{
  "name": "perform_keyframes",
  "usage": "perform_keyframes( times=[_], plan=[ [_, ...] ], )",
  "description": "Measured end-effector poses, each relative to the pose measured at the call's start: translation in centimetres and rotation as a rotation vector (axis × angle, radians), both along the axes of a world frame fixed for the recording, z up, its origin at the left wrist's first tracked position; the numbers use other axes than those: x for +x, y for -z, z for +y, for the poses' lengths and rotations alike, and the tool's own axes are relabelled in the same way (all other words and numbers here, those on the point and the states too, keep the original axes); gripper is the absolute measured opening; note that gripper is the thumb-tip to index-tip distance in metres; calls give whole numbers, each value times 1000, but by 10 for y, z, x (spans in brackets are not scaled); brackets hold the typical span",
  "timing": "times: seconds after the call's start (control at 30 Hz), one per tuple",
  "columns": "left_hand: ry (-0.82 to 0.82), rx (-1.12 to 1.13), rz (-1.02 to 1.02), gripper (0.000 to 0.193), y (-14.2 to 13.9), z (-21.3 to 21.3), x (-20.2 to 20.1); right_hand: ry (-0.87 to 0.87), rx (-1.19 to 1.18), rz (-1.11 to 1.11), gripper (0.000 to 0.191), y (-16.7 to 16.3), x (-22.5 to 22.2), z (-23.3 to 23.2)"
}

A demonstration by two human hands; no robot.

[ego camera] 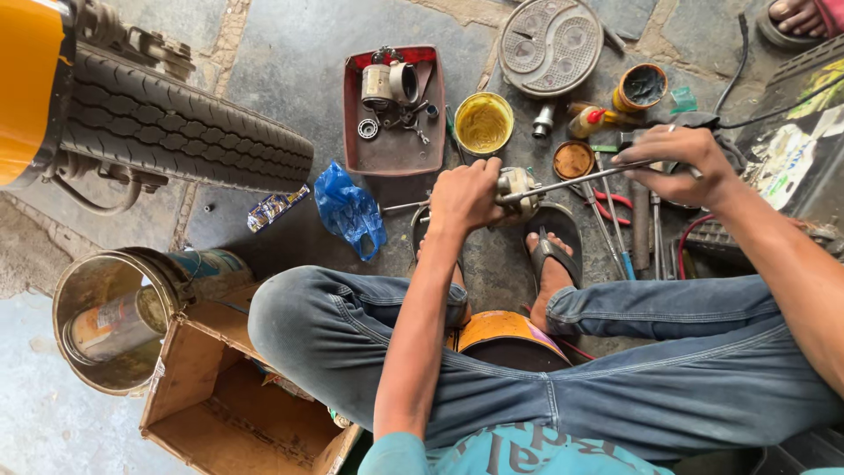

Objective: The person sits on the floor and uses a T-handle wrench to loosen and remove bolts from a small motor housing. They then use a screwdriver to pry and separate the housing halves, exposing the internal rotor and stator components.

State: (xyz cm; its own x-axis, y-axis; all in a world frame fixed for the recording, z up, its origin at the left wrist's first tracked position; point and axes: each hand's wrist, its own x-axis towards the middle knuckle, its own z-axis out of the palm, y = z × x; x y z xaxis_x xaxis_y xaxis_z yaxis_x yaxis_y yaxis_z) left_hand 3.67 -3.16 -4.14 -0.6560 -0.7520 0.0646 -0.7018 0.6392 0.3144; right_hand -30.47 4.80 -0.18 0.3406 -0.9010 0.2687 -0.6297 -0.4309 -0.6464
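Note:
I sit low with both knees bent, in jeans and sandals. My left hand is closed around a small round metal part held above my feet. My right hand grips the far end of a long thin metal rod, whose other end meets the metal part. The rod runs nearly level between my two hands.
A red tray holds small metal parts and bearings. Nearby are a yellow bowl, a round grey cover, small tins, pliers and screwdrivers. A tyre, blue bag, metal bucket and cardboard box lie left. Another person's foot is top right.

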Motion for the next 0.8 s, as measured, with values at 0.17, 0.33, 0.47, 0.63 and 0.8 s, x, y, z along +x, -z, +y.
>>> perform_keyframes(
  times=[0.17,0.33,0.47,0.63,0.8],
  plan=[
    [-88,-12,-25,45,7,6,-10,-19,155,-48,20,5,-7,-3],
    [-105,39,-107,47,4,11,-16,144,178,-71,18,36,-16,8],
    [-128,5,-114,47,-3,16,-17,180,188,-17,30,51,-22,13],
    [-130,1,-137,47,-8,18,-19,195,198,-81,25,53,-25,14],
    [-132,6,-149,46,-10,20,-19,233,305,-20,36,46,-21,13]
  ],
)
